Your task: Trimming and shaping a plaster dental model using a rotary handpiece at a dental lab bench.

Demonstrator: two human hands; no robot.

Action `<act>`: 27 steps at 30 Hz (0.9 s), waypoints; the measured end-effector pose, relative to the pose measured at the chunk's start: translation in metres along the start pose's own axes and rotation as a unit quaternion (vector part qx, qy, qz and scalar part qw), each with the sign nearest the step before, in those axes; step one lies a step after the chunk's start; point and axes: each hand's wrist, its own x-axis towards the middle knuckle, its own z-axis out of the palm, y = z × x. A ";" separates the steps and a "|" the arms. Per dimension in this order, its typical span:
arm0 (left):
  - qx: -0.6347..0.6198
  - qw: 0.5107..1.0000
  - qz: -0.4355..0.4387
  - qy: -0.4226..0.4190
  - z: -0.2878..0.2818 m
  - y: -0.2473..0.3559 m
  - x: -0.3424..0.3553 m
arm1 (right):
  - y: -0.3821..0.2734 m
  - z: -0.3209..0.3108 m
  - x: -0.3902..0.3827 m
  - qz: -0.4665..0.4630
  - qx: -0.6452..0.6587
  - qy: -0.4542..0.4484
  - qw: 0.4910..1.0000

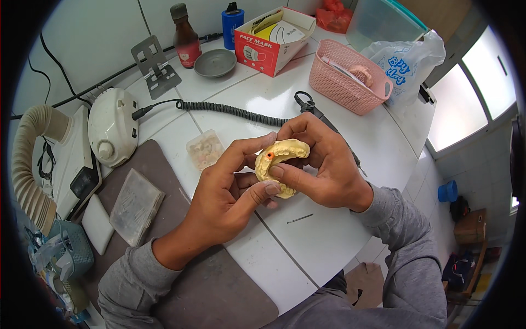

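Both hands are wrapped around a yellow dental cast [282, 159], held up just above the white tiled counter [329, 230] in front of the person. The left hand [230, 192] cups it from below and the side, its fingers [272, 188] closed against the cast with the thumb pressed to the lower edge; the right hand [323, 164] grips it from the far side, fingers curled over the top and clamped on the arch of moulded teeth. A small orange dot [269, 156] sits on the cast near its left end (whether it is wax or a marker I cannot tell from here). As for progress, the cast looks fully formed and in the middle of being handled or inspected; the corded handpiece [307, 104] lies idle on the counter just behind the right hand, its coiled cable [230, 108] running back to the white motor unit [112, 126], so any grinding looks not to be under way right now. A thin metal pin [299, 219] lies loose on the counter just below the hands. Further off there is a small clear tub of tooth pieces [205, 149], a pink basket [348, 77], a box of face masks [274, 38], a grey bowl [215, 63] and a brown bottle [185, 38], with a grey mat [181, 285] under the left forearm.
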 end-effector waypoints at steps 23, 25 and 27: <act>0.003 1.000 -0.006 0.013 -0.001 -0.001 0.000 | -0.001 -0.003 -0.001 -0.001 -0.029 -0.010 1.000; 0.004 1.000 -0.009 0.012 0.000 0.000 0.000 | 0.000 -0.003 -0.001 -0.011 -0.035 -0.006 0.999; 0.005 1.000 -0.011 0.012 0.000 0.000 0.000 | 0.000 -0.003 0.000 -0.022 -0.042 -0.003 0.999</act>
